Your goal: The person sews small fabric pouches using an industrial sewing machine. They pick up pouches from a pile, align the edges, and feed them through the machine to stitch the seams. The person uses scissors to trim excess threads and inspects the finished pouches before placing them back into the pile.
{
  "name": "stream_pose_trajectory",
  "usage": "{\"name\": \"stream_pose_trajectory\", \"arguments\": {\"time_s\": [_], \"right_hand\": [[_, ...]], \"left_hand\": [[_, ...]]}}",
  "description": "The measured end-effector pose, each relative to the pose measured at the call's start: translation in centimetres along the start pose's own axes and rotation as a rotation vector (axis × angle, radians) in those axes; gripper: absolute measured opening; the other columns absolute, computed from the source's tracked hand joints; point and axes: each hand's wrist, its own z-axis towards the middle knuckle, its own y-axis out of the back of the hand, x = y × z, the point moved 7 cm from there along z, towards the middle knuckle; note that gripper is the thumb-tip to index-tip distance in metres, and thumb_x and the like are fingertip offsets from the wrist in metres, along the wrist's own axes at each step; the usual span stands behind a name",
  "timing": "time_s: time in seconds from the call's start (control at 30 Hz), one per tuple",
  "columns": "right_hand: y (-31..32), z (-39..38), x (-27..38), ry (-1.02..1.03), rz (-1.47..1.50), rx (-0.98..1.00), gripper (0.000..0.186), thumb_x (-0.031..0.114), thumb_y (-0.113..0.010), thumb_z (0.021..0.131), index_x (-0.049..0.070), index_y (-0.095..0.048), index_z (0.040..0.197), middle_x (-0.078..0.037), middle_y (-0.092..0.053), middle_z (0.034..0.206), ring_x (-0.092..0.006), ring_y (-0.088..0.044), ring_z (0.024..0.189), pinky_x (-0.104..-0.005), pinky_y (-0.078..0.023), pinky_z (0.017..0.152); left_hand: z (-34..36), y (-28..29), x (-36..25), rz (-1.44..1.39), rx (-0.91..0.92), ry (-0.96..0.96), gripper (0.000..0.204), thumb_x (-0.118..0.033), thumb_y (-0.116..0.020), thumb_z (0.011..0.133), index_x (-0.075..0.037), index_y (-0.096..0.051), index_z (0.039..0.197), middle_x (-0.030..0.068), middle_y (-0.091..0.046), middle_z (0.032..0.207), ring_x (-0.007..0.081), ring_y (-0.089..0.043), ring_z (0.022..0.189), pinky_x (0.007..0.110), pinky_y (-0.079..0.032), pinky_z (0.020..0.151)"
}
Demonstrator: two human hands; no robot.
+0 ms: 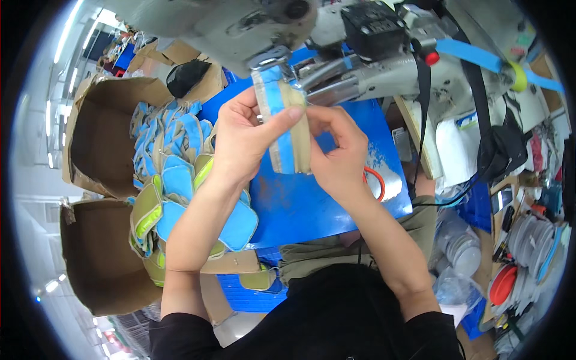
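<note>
A blue and beige fabric band [283, 150] with seams along its edges hangs upright beneath the head of a sewing machine [222, 27]. My left hand [240, 141] grips the band from its left side, thumb laid across the front. At the band's right edge, my right hand [339, 150] is closed with thumb and fingers curled together against the fabric; its fingertips are partly hidden behind it. The band's top end reaches up to the metal presser area [273, 60], where I cannot tell whether the needle touches it.
Below lies a blue work surface [312, 210] with a red loop handle [377, 183] beside my right wrist. Blue, beige and yellow-green fabric pieces [174, 144] pile up at left, near two open cardboard boxes [78, 150]. Plastic-wrapped reels [531, 240] sit far right.
</note>
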Motion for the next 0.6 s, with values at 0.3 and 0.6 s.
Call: {"name": "stream_pose_trajectory", "arguments": {"time_s": [0.3, 0.6], "right_hand": [[0.3, 0.0, -0.4, -0.066, 0.072, 0.05, 0.029, -0.006, -0.074, 0.083, 0.002, -0.071, 0.111, -0.007, -0.069, 0.089, -0.0144, -0.067, 0.08, -0.0281, -0.053, 0.073], [0.0, 0.6, 0.2, -0.442, 0.342, 0.155, 0.025, -0.008, -0.067, 0.092, -0.005, -0.069, 0.117, -0.004, -0.072, 0.098, -0.006, -0.065, 0.087, -0.0212, -0.053, 0.078]], "left_hand": [[0.6, -0.1, -0.2, 0.087, -0.014, -0.052, 0.027, -0.005, -0.081, 0.086, 0.0, -0.071, 0.111, 0.005, -0.076, 0.098, 0.0083, -0.071, 0.084, 0.025, -0.058, 0.077], [1.1, -0.3, -0.8, 0.124, 0.029, -0.028, 0.031, -0.007, -0.083, 0.083, 0.0, -0.068, 0.109, 0.0049, -0.076, 0.098, 0.0083, -0.069, 0.085, 0.027, -0.057, 0.077]]}}
